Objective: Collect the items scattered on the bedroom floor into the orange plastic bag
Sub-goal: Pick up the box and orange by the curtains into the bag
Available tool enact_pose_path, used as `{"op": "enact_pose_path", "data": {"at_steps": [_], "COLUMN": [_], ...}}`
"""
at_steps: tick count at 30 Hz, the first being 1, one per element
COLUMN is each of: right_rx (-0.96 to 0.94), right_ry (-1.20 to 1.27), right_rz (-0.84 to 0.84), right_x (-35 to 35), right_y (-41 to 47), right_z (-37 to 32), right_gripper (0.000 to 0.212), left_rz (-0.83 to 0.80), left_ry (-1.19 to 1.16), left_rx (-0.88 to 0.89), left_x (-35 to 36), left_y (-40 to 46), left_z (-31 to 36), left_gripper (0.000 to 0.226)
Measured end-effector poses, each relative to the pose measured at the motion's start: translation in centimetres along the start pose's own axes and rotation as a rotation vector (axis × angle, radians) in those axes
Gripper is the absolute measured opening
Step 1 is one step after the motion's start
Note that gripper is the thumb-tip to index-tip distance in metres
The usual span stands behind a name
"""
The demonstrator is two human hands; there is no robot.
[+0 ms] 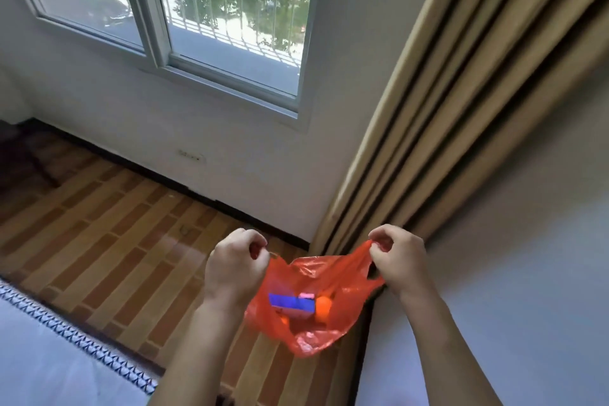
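Observation:
The orange plastic bag (pixel 324 293) hangs in the air between my hands, above the wooden floor (pixel 108 234). My left hand (pixel 235 265) pinches its left handle and my right hand (pixel 397 257) pinches its right handle, so the mouth is pulled wide. Inside the bag lie a blue rectangular item (pixel 290 301), a small pink piece (pixel 307 295) and an orange ball (pixel 323 306). No loose items show on the visible floor.
A tan curtain (pixel 461 92) hangs at the right beside a grey wall (pixel 527 241). A window (pixel 197 16) sits in the white wall ahead, with a socket (pixel 191 155) below it. A bed edge with a patterned border (pixel 66 333) is at the lower left.

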State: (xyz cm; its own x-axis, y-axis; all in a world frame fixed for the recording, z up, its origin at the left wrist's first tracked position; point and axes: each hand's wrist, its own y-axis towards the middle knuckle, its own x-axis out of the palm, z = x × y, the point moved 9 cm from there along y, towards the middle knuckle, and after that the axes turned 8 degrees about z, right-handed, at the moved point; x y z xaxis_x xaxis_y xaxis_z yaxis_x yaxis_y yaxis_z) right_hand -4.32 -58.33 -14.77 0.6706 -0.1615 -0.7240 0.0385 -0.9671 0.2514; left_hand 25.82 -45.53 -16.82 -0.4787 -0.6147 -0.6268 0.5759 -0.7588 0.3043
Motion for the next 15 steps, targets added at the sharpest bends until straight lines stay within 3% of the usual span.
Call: {"op": "enact_pose_path", "data": {"at_steps": [15], "right_rx": [0.021], "right_ry": [-0.020], "right_rz": [-0.059], "right_x": [13.7], "right_y": [6.3], "right_z": [6.9], "right_gripper": [0.026], "left_rz": [-0.126], "left_ry": [0.075], "left_rx": [-0.003], "left_x": [12.6], "left_y": [6.5], "left_z": [-9.4], "left_gripper": [0.017]}}
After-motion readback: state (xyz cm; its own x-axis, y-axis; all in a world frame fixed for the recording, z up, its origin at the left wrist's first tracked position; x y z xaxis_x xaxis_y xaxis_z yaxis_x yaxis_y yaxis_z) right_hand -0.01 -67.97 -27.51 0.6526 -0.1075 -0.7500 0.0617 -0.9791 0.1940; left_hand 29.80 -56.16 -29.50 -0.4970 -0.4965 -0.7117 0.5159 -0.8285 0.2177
